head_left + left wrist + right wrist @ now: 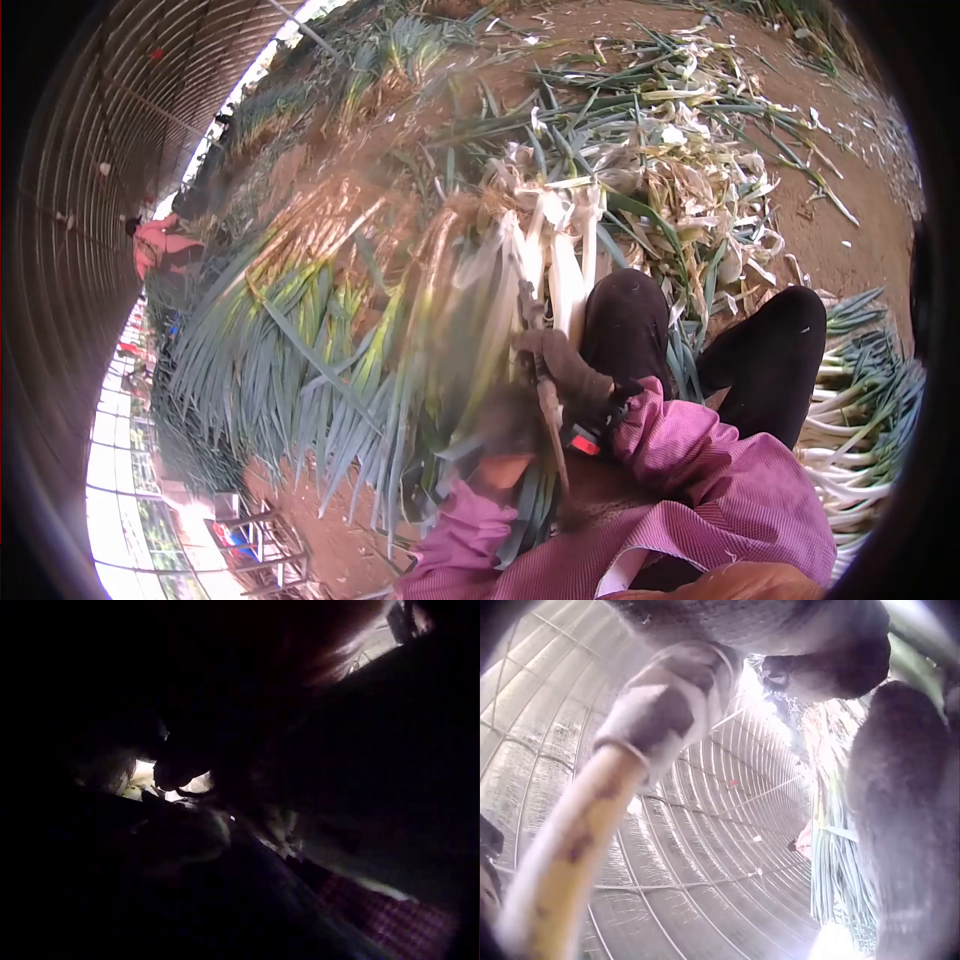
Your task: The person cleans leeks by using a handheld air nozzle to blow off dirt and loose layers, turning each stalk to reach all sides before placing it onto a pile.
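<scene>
My right hand (pixel 568 368), in a dark glove, grips a slim rod-like tool (pixel 552 420) that slants across the green onions. Close up in the right wrist view, the tool has a stained yellowish tube (pixel 574 847) with a taped, wrapped joint (pixel 664 709) beside the gloved fingers (pixel 829 675). My left hand (pixel 508 412), also gloved and blurred, holds green onion stalks (pixel 485 315) at their leafy part, their white ends pointing away from me. Stripped white stalks (pixel 565 265) lie beside my knee. The left wrist view is almost wholly dark.
Unpeeled green onions (pixel 290 330) with rooty ends lie in a broad heap to the left. Ahead is a pile of peeled skins and leaves (pixel 690 180). White-stemmed onions (pixel 845 430) are stacked at the right. Another person (pixel 160 245) is far left under the ribbed tunnel roof.
</scene>
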The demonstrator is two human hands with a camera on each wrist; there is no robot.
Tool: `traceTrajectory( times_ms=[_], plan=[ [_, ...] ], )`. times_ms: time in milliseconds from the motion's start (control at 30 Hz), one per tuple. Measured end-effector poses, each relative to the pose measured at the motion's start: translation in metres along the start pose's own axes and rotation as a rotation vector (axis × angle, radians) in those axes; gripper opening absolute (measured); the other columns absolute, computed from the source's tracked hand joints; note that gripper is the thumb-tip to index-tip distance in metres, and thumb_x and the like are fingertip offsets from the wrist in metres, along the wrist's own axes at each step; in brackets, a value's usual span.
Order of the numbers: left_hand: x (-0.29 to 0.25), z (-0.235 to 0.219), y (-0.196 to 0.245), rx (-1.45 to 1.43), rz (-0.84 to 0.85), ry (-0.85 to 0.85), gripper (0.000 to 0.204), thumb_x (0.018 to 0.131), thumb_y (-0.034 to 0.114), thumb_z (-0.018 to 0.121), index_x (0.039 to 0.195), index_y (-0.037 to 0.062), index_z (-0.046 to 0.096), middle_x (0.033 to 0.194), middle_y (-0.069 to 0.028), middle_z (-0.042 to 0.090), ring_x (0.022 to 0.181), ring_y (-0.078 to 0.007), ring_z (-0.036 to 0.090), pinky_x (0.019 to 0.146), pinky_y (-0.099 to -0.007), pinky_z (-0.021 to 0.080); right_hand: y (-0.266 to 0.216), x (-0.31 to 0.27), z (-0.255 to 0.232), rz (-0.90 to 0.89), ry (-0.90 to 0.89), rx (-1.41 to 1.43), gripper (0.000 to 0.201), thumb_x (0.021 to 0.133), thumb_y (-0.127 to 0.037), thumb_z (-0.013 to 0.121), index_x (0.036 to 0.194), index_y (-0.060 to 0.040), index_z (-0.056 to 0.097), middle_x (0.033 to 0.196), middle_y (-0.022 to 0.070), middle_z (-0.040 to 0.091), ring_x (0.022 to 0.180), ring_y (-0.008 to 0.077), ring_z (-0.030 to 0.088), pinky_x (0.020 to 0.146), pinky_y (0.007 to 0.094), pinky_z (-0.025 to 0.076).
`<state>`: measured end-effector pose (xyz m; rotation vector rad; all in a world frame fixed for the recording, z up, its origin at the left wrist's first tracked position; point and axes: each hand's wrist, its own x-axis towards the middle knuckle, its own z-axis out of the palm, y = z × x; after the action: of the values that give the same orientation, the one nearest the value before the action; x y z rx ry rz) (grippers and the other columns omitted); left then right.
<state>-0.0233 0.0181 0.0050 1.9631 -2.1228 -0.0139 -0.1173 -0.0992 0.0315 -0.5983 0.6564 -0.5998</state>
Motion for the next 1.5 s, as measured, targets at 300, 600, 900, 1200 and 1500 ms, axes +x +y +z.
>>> traceTrajectory(
  times_ms=[300, 600, 900, 1200, 1500],
  plan=[
    [0.008, -0.047, 0.039, 0.006, -0.253, 0.003, 0.065, 0.073, 0.025, 0.061, 0.130, 0.0048, 0.035, 0.106, -0.0204, 0.053, 0.095, -0.0391, 0.052, 0.082, -0.0448, 0.042, -0.021, 0.050, 0.011, -0.240, 0.308, 0.090, 0.017, 0.077, -0.018, 0.063, 0.076, -0.0052, 0.051, 0.057, -0.0007, 0.043, 0.042, 0.0090, 0.038, 0.039, 0.0240, 0.032],
    [-0.033, -0.083, -0.004, -0.108, -0.446, -0.423, 0.022, 0.082, 0.019, 0.050, 0.095, 0.0022, 0.056, 0.093, -0.0149, 0.055, 0.095, -0.0332, 0.055, 0.077, -0.0427, 0.045, 0.069, 0.054, 0.049, -0.064, -0.100, -0.493, 0.012, 0.081, -0.019, 0.059, 0.082, -0.0070, 0.058, 0.069, 0.0077, 0.055, 0.063, 0.0165, 0.054, 0.055, 0.0293, 0.044],
    [0.034, -0.052, -0.181, 0.133, -0.680, -0.015, 0.027, 0.082, 0.027, 0.046, 0.094, 0.0052, 0.058, 0.095, -0.0157, 0.061, 0.086, -0.0349, 0.059, 0.076, -0.0443, 0.045, 0.105, 0.071, 0.030, -0.423, -0.513, -1.165, 0.028, 0.083, -0.026, 0.052, 0.107, -0.0175, 0.064, 0.098, 0.0158, 0.061, 0.091, 0.0294, 0.061, 0.083, 0.0375, 0.048],
    [0.036, 0.013, -0.212, 0.320, -0.636, 0.086, 0.035, 0.075, 0.031, 0.055, 0.096, 0.0039, 0.063, 0.094, -0.0229, 0.061, 0.090, -0.0358, 0.059, 0.078, -0.0448, 0.046, 0.081, 0.045, 0.036, -0.777, -0.713, -0.850, 0.023, 0.067, -0.021, 0.061, 0.090, -0.0157, 0.065, 0.091, 0.0045, 0.063, 0.083, 0.0247, 0.063, 0.071, 0.0329, 0.050],
    [0.078, -0.046, -0.179, 0.145, -0.727, -0.367, 0.038, 0.072, 0.032, 0.059, 0.090, -0.0009, 0.065, 0.091, -0.0261, 0.061, 0.091, -0.0391, 0.059, 0.075, -0.0429, 0.049, 0.114, 0.062, 0.030, -0.665, -0.596, -1.162, 0.019, 0.074, -0.022, 0.054, 0.088, -0.0167, 0.064, 0.088, 0.0046, 0.064, 0.080, 0.0254, 0.063, 0.069, 0.0347, 0.050]
  ],
)
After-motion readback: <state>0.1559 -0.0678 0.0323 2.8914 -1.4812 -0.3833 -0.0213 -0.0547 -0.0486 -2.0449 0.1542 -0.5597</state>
